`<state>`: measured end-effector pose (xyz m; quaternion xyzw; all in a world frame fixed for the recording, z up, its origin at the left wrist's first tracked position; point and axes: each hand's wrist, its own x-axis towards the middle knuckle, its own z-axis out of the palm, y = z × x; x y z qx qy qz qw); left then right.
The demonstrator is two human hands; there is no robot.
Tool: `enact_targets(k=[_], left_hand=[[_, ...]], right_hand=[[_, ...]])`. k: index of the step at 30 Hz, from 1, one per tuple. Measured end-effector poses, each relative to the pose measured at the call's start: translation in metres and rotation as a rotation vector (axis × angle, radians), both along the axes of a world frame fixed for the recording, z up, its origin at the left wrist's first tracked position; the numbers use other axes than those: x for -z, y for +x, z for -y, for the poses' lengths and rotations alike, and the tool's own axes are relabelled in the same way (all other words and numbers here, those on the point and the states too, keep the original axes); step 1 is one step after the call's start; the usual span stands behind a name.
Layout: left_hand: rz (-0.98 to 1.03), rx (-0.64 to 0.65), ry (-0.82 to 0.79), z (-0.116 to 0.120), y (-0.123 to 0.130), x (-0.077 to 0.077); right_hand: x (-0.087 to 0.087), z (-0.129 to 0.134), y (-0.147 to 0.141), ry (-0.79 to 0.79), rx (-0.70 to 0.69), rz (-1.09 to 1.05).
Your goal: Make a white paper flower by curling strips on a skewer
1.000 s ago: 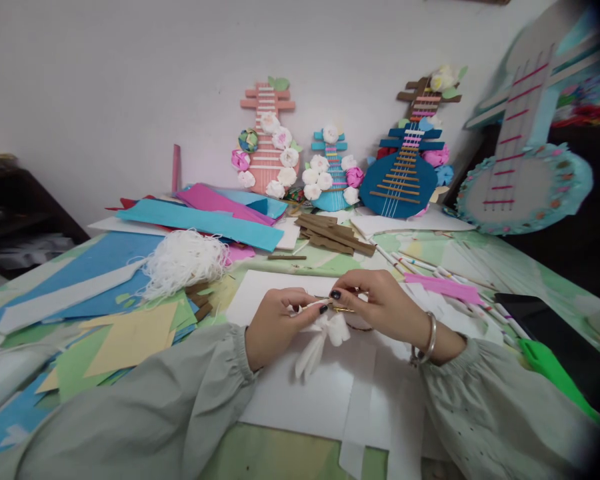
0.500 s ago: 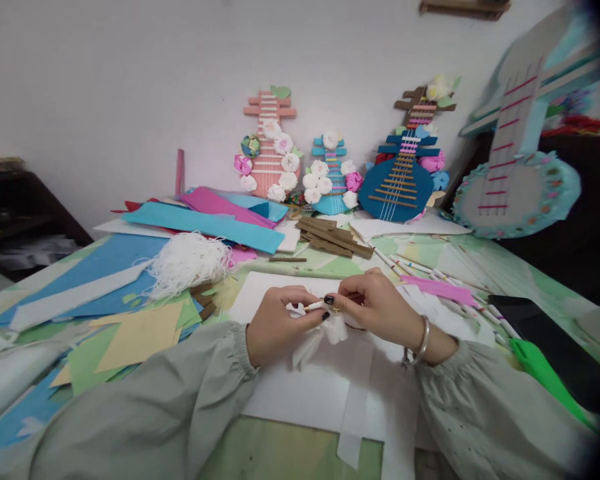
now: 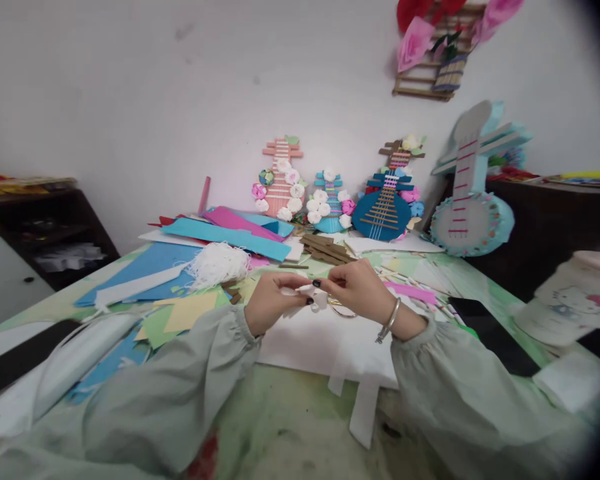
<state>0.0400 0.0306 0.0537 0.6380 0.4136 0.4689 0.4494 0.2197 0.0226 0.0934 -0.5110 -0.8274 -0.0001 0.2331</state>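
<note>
Above the white sheet (image 3: 300,343), my left hand (image 3: 271,301) pinches a small piece of thin, crinkled white paper (image 3: 320,300). The thumb and forefinger of my right hand (image 3: 365,287) meet the same paper from the other side, so both hands are closed at it. A gold loop (image 3: 347,312), like a scissor handle, shows under my right palm; the rest of it is hidden. Two translucent white strips (image 3: 365,413) hang over the sheet's near edge.
White string (image 3: 219,265), yellow paper pieces (image 3: 190,312) and a turquoise strip (image 3: 225,239) lie left. Brown strips (image 3: 327,250) are behind the hands. A black phone (image 3: 493,337) and a white cup (image 3: 570,300) stand right. Decorated paper lutes (image 3: 383,213) lean against the wall.
The view has tilted up and pulled back, bringing the cup and wall decoration into view. The thin white stick seen earlier between my fingers is now mostly covered by paper and fingers.
</note>
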Motion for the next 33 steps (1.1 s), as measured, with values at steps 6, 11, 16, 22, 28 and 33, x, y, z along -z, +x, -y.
enact_targets(k=[6, 11, 16, 22, 28, 33], left_hand=[[0.089, 0.031, 0.103, 0.039, -0.012, -0.011], [0.056, 0.087, 0.125, 0.063, -0.009, -0.005], [-0.017, 0.191, 0.074, 0.067, -0.005, 0.001], [-0.075, 0.274, 0.115, 0.061, -0.002, 0.011], [-0.003, 0.178, -0.060, 0.059, 0.002, 0.027], [0.043, 0.182, -0.192, 0.056, 0.005, 0.040]], right_hand=[[-0.014, 0.044, -0.005, -0.001, 0.034, -0.082], [-0.007, 0.074, -0.003, -0.050, 0.054, -0.133], [0.005, 0.081, 0.001, -0.074, 0.084, -0.174], [0.026, 0.069, 0.005, -0.119, 0.083, -0.197], [0.043, 0.066, 0.008, -0.171, 0.084, -0.243], [0.052, 0.067, 0.011, -0.195, 0.081, -0.260]])
